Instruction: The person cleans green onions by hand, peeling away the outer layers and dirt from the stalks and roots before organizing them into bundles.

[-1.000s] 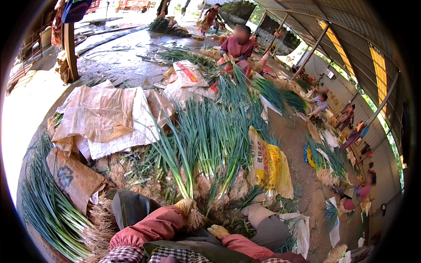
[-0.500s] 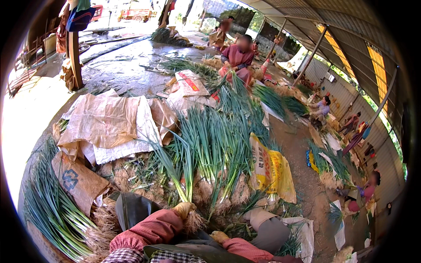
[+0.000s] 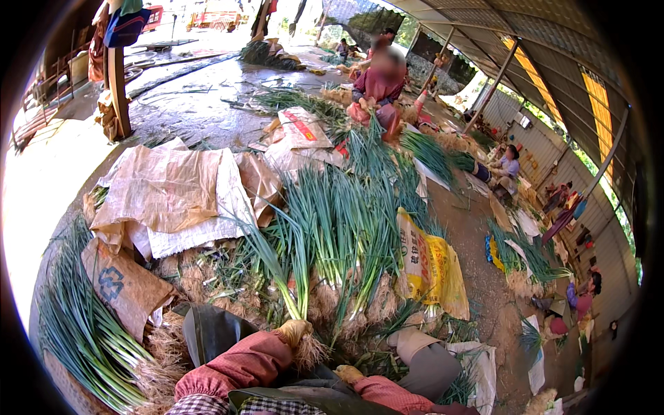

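Note:
My left hand (image 3: pixel 296 330), in a yellowish work glove, is closed round a small bunch of green onions (image 3: pixel 285 296) just above their roots. Its pale stalks rise from my fist, the green leaves lean up to the left, and the root tuft (image 3: pixel 310 353) hangs below. Low in front of my body is my gloved right hand (image 3: pixel 349 374); its fingers are too hidden to read. Just beyond my left hand, many more green onions (image 3: pixel 346 228) lie in a thick row, roots toward me. To the left rests another large heap of green onions (image 3: pixel 83 325).
Tan and white woven sacks (image 3: pixel 166 187) cover a pile at the left. A yellow and white sack (image 3: pixel 432 266) lies right of the row. Ahead sits a co-worker (image 3: pixel 379 86) among onions; others work along the right. A wooden post (image 3: pixel 117 90) stands back left.
My hands and the bunch stay almost where they were. The co-worker ahead has shifted slightly, and a person at the far right has raised their upper body.

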A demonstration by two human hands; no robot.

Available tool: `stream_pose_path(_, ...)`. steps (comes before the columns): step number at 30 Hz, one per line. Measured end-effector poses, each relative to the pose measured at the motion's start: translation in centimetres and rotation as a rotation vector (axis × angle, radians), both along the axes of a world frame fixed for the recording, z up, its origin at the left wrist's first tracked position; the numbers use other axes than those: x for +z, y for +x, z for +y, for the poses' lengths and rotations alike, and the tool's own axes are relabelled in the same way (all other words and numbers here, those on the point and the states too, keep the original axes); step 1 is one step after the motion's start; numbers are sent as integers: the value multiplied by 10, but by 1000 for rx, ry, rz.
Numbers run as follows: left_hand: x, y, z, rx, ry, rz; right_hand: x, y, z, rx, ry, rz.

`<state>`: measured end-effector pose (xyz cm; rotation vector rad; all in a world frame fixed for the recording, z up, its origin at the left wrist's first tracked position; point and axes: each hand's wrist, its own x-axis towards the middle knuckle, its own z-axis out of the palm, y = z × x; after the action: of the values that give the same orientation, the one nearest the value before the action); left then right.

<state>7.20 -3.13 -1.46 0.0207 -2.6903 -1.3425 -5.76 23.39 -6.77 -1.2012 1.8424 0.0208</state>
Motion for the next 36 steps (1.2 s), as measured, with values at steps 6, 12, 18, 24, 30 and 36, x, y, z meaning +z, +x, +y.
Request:
stream_pose_path(6,5,8,1,77,8,-134,27,18,-17,-278,160,-56)
stream_pose_path(12,-8,5,3,33,130,-206,1,12,-3,-277,101,-83)
stream_pose_path(18,-14,-5,3,-108,322,-82,-7,6,7,-242,66,-79)
stream_pose_path(24,-23,-13,7,-21,53,-186,-2,6,5,-225,103,-16)
stream_pose_path(30,21,-8,14,60,-550,-101,15,16,-11,-265,158,-90)
stream_pose_path(36,-37,-19,13,229,641,-314,-14,7,2,-261,80,-106)
